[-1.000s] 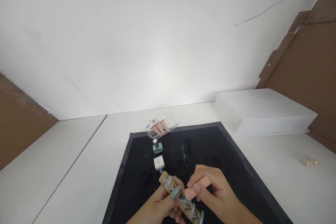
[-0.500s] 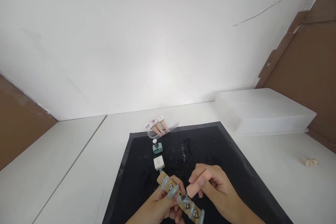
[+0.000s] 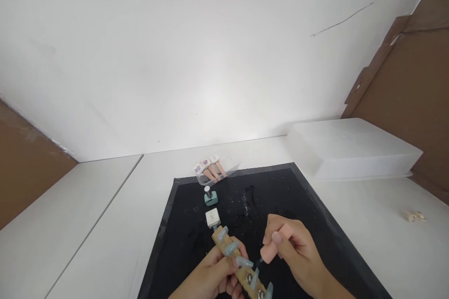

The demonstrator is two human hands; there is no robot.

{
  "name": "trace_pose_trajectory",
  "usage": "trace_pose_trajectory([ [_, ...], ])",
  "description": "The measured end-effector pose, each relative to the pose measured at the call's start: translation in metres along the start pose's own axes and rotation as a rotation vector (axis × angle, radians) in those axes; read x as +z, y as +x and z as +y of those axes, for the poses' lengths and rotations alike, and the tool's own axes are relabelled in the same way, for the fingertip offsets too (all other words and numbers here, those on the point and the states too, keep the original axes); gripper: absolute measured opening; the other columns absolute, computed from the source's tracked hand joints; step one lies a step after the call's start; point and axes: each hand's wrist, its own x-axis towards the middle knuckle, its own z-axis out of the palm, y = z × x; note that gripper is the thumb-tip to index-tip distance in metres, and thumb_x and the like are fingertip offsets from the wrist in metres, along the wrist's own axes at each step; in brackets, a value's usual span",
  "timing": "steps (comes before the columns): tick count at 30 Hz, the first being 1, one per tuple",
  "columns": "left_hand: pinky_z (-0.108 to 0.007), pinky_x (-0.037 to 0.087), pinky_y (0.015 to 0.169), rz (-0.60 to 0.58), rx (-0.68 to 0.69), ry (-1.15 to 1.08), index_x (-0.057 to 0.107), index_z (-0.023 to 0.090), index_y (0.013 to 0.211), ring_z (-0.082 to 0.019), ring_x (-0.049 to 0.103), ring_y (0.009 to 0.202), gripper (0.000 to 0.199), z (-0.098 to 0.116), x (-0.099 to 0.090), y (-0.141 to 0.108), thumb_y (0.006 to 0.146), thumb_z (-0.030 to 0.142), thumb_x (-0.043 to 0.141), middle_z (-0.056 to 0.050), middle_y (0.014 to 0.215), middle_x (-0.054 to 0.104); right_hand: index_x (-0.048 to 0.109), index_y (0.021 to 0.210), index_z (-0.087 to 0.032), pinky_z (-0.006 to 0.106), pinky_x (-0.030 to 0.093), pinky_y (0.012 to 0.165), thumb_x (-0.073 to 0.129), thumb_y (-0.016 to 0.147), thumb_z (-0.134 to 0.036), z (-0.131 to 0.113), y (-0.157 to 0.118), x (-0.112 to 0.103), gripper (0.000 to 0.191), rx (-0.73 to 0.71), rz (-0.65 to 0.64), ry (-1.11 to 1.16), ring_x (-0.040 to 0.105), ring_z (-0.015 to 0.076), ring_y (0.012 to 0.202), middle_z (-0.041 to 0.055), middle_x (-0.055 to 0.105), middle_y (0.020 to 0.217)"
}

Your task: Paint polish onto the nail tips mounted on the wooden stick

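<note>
My left hand grips a tan wooden strip that slants down to the right. Several grey-blue false nails are mounted along it, with round metal studs showing at the lower end. Closed around the pink handle of a nail polish brush is my right hand. Its dark tip points down-left, close to the nails; I cannot tell whether it touches one. By the strip's upper end is a white square-topped bottle, its neck partly hidden. Behind that stands a small teal bottle with a silvery stem.
A black mat lies under the work on a white table. At its back edge, a clear tray holds several pink-handled bottles. A white box and small beige rings are at the right.
My right hand has moved the brush a little right, away from the strip. The strip is turned in my left hand, and its nails now stick out at different angles.
</note>
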Motion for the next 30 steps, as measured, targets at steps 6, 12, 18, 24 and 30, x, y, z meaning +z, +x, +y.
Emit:
trace_pose_trajectory([
  [6,-0.023,0.042,0.046,0.073,-0.002,0.008,0.053,0.017,0.08,-0.006,0.042,0.036,0.042,-0.0004,0.0023,0.0006,0.058,0.048,0.071,0.007,0.044,0.051,0.065,0.076,-0.018,0.024,0.041,0.05,0.048,0.091,-0.035,-0.0024,0.0024,-0.0001,0.028,-0.055,-0.126,-0.076,0.052,0.0143,0.052,0.0045,0.066,0.056],
  [12,-0.022,0.041,0.045,0.1,-0.042,0.014,0.053,0.017,0.08,-0.006,0.042,0.036,0.046,0.0018,0.0025,0.0015,0.054,0.05,0.072,0.008,0.043,0.05,0.065,0.071,-0.018,0.025,0.04,0.049,0.045,0.092,-0.036,-0.002,0.0029,0.0,0.033,-0.102,-0.065,-0.081,0.052,0.0147,0.051,0.005,0.065,0.056],
  [18,-0.021,0.04,0.044,0.075,-0.024,0.036,0.052,0.017,0.077,-0.005,0.042,0.036,0.04,0.0,0.0028,0.0019,0.058,0.048,0.069,0.007,0.045,0.051,0.063,0.071,-0.019,0.024,0.039,0.049,0.045,0.092,-0.035,-0.0039,0.0014,-0.0004,0.032,-0.085,-0.101,-0.072,0.049,0.0138,0.05,0.0027,0.063,0.052],
  [24,-0.022,0.041,0.045,0.1,-0.017,0.008,0.051,0.018,0.078,-0.006,0.043,0.036,0.041,-0.0004,0.0032,0.0027,0.058,0.048,0.07,0.008,0.043,0.05,0.065,0.077,-0.019,0.025,0.04,0.049,0.047,0.091,-0.037,-0.005,0.0023,0.0005,0.029,-0.075,-0.111,-0.087,0.051,0.0144,0.051,0.0042,0.064,0.057],
  [30,-0.023,0.042,0.047,0.071,-0.012,0.005,0.052,0.017,0.079,-0.006,0.043,0.037,0.04,-0.0007,0.003,0.0017,0.059,0.047,0.07,0.008,0.043,0.05,0.065,0.075,-0.019,0.025,0.04,0.048,0.046,0.091,-0.038,-0.0043,0.0019,-0.0003,0.031,-0.066,-0.082,-0.092,0.051,0.0147,0.051,0.0035,0.063,0.055],
])
